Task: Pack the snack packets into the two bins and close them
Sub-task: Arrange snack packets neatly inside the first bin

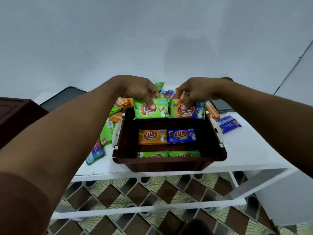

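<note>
A dark brown bin stands open on the white table. Inside it lie an orange packet, a blue packet and two green packets by the near wall. My left hand holds a green packet upright over the bin's far rim. My right hand holds a multicoloured packet right beside it. A second brown bin shows at the left edge.
Loose packets lie in a heap left of and behind the bin, and a blue one lies to its right. Dark lids rest at the table's back corners. Below the table's near edge there is patterned floor.
</note>
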